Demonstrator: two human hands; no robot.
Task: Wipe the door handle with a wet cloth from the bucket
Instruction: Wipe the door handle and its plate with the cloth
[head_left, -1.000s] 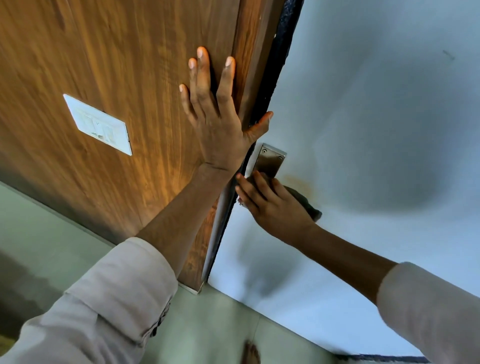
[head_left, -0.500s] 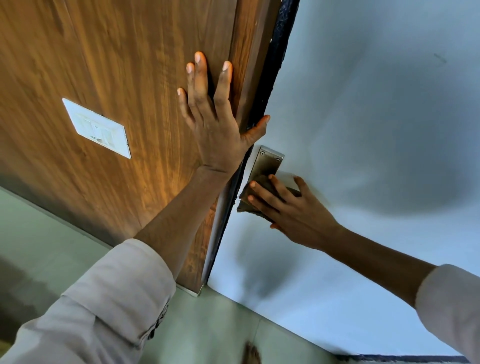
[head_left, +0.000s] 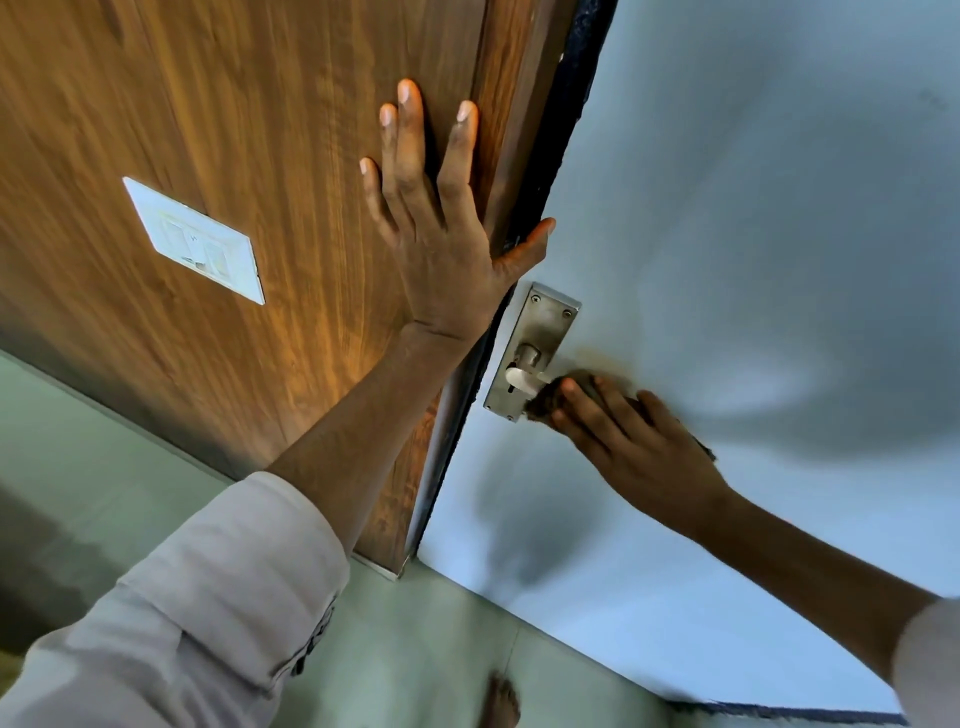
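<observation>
Door (head_left: 779, 208): pale blue, beside wood panel (head_left: 260, 130).
Left hand (head_left: 441, 234): spread flat on panel.
Right hand (head_left: 639, 441): gripping dark cloth (head_left: 582, 382) around handle (head_left: 524, 376) on metal plate (head_left: 545, 332).

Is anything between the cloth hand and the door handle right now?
Nothing visible. The right hand presses the dark cloth straight onto the lever of the door handle. The left hand lies flat on the wooden panel, above the metal plate, clear of the wiping path.
</observation>
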